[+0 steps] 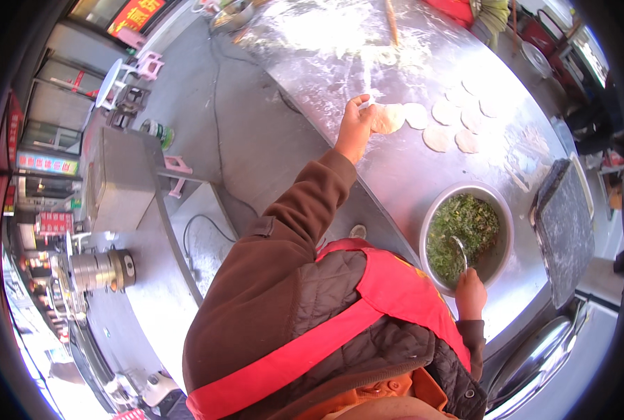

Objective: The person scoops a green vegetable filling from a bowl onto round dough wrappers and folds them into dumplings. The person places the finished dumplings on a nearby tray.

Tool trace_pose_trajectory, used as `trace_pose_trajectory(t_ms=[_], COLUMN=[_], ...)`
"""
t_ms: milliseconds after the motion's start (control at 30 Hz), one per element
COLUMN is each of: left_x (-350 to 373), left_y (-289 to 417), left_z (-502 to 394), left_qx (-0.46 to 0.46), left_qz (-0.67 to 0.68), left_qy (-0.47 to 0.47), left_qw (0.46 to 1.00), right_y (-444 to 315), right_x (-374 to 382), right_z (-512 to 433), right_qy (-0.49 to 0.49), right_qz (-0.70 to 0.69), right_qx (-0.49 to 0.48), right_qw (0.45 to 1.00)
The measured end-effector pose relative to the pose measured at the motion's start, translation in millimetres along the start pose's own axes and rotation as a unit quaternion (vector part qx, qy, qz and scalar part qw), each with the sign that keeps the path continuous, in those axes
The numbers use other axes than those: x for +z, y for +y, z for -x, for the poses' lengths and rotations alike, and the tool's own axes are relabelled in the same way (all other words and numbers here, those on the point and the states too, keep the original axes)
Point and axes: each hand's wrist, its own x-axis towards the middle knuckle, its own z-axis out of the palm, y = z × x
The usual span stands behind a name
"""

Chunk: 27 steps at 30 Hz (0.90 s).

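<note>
Between the thumb and fingers of my left hand (358, 126) is the edge of a thin, round dough wrapper (388, 118), held over the steel table. Another pale wrapper (415, 116) lies just beside it. My right hand (470, 295) grips the handle of a metal spoon (460, 251), whose bowl end is down in a chopped green filling (461, 223). That filling sits in a wide stainless steel bowl (507, 231) near the table's front edge. Several flat dough rounds (438, 137) are spread on the table beyond the bowl, some touching or overlapping.
Flour dusts the steel table (390, 173), and a wooden rolling pin (392, 23) lies at its far side. Across the table is another person in a red garment (451, 10). A dark flour-marked board (564, 231) stands at right. An electric steamer (102, 269) is on the left counter.
</note>
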Motion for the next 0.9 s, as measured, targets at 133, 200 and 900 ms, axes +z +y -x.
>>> trace_pose_trajectory(t_ms=[133, 200, 900], left_x=[5, 25, 97], left_y=[36, 46, -60], left_z=[53, 88, 174], left_qx=[0.104, 0.083, -0.35], left_qz=[-0.132, -0.119, 0.222], left_qy=[-0.111, -0.196, -0.259], left_qw=[0.98, 0.97, 0.872], right_y=[-18, -44, -85], right_x=[-34, -53, -40], right_z=[-4, -19, -36], right_qy=[0.129, 0.113, -0.064], right_qz=[0.036, -0.153, -0.678], right_qx=[-0.138, -0.2, 0.001], right_qw=[0.981, 0.961, 0.732])
